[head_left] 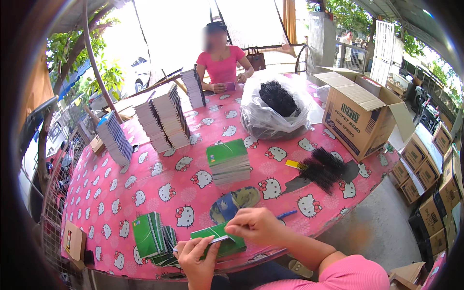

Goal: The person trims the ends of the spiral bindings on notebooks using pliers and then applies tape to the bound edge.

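Glossy green notebook (220,244) — printed plastic tablecloth (159,188)

Across my pink cat-print tablecloth (159,193) a person in a pink top (221,65) sits. Between us stand tall paper stacks (164,116), a clear bag of black coils (275,104) and an open cardboard box (360,116).

The left hand (195,258) is rising from six o'clock, fingers curled in a pinch; the right hand (253,225), pink-sleeved forearm entering from five o'clock, is pinching just above it.
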Demonstrator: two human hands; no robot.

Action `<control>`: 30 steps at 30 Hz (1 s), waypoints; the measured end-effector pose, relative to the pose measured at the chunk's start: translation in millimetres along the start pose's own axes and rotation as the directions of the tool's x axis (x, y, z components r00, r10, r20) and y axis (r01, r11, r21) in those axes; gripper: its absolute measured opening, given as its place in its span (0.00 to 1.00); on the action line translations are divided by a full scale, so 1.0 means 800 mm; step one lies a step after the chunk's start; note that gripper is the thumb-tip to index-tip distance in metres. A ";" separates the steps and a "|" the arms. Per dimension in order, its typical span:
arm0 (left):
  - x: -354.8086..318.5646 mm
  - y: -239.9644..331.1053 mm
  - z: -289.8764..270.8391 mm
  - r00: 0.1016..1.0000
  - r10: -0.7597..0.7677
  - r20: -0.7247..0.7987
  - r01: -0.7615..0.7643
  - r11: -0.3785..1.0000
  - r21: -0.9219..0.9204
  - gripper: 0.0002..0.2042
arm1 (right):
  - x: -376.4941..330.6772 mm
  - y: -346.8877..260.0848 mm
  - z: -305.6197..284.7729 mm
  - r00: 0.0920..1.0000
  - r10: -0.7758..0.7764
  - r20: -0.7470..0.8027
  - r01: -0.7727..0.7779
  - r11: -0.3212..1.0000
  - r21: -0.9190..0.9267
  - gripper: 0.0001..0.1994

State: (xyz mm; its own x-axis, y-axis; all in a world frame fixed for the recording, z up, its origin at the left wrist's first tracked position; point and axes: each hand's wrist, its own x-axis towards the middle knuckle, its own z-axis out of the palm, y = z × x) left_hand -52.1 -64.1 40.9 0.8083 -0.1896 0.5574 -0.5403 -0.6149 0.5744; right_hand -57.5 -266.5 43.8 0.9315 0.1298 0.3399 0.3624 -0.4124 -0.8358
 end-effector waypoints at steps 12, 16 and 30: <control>-0.001 -0.008 -0.001 0.998 0.063 -0.030 -0.064 0.998 -0.017 0.09 | 0.008 -0.002 -0.004 0.981 -0.087 0.171 0.072 0.993 0.093 0.12; -0.007 -0.010 0.002 0.999 0.012 -0.036 -0.014 0.999 -0.036 0.11 | 0.006 -0.007 0.001 0.974 0.033 0.222 -0.045 0.998 0.054 0.14; -0.005 -0.010 -0.008 0.992 0.100 -0.079 -0.093 0.992 0.091 0.15 | 0.010 -0.029 0.008 0.992 -0.080 0.098 0.086 0.995 -0.059 0.12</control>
State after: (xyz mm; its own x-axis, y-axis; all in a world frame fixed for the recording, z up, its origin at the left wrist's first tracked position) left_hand -52.7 -53.8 37.7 0.7294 -0.1893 0.6574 -0.5892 -0.6621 0.4631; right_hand -58.3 -250.0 63.3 0.8982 0.2500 0.3616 0.4385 -0.4518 -0.7770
